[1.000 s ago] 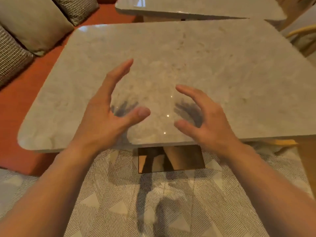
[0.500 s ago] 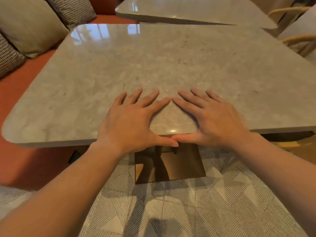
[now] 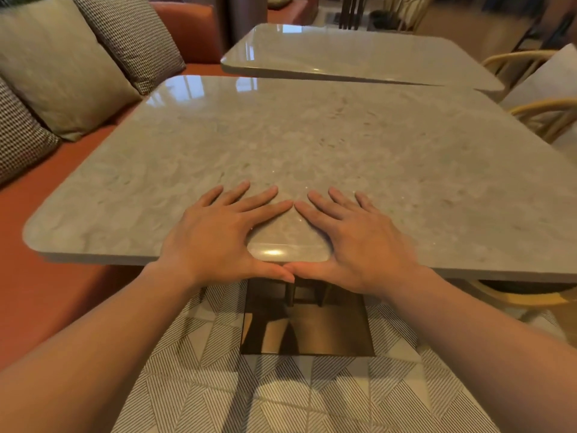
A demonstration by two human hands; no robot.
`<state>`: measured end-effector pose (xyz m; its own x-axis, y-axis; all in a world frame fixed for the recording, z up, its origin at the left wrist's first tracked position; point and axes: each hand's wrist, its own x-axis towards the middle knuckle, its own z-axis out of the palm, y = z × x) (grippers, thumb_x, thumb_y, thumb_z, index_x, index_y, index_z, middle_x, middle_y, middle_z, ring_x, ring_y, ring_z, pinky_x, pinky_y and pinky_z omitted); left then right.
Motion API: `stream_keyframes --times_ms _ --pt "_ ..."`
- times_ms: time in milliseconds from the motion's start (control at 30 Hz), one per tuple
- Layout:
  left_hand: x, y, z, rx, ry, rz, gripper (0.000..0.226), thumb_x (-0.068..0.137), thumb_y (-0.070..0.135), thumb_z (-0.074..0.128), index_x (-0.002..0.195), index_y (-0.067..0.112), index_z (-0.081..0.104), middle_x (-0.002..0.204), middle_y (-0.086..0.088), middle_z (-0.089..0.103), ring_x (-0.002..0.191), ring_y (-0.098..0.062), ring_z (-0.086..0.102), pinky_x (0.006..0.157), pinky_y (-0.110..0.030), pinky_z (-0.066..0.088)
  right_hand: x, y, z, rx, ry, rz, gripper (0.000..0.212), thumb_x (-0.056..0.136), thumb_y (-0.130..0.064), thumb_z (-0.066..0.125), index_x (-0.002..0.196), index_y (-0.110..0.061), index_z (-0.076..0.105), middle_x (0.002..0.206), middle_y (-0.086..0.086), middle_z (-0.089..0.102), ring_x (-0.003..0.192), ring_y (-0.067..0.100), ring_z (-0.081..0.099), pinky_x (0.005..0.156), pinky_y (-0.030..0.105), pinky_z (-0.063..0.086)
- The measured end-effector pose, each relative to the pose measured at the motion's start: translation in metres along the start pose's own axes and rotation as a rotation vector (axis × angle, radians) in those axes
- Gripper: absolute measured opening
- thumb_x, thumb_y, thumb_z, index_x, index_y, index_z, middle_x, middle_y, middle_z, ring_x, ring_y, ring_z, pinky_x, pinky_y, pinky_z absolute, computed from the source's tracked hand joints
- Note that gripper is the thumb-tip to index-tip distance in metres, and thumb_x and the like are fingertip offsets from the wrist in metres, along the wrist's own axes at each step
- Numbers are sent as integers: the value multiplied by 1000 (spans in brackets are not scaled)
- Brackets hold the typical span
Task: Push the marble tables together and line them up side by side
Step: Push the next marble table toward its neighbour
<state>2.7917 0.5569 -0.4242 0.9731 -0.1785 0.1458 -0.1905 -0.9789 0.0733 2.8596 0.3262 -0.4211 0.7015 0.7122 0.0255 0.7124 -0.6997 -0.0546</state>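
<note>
Squarely before us sit two marble tables: the near table [image 3: 312, 145] fills the middle, and the far table [image 3: 359, 54] lies at 12 o'clock, its edge skewed to the near one, touching toward 1 o'clock and gapped toward 11. We press both hands on the near table's closest edge, the left hand [image 3: 218, 239] and right hand [image 3: 362, 242] flat with fingers spread, thumbs hooked under the rim, gripping nothing. Three cushions [image 3: 59, 67] rest on the orange bench [image 3: 34, 276] at 9 o'clock; two wooden chairs [image 3: 543, 114] stand at 3 o'clock.
</note>
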Motion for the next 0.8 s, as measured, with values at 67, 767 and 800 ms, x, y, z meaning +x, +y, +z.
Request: stream_keyframes --times_ms 67,767,800 --pt "6 -11 -2 -3 -15 13 116 49 117 9 154 66 4 174 25 18 167 -16 18 135 -48 19 11 -5 1 5 3 12 116 72 -102 16 169 -37 19 179 -7 21 167 24 17 133 51 9" --pt "37 -101 -8 -32 -94 100 114 51 117 16 153 69 2 173 29 11 166 -10 11 136 -47 12 78 -47 4 -12 -8 120 117 73 -100 14 170 -34 12 181 -3 15 168 28 10 133 56 8" --pt "37 -101 -8 -33 -98 97 114 50 117 16 153 69 2 173 29 11 166 -10 11 136 -47 11 78 -47 4 -8 -11 123 117 73 -100 15 170 -34 12 181 -3 15 168 28 10 133 56 8"
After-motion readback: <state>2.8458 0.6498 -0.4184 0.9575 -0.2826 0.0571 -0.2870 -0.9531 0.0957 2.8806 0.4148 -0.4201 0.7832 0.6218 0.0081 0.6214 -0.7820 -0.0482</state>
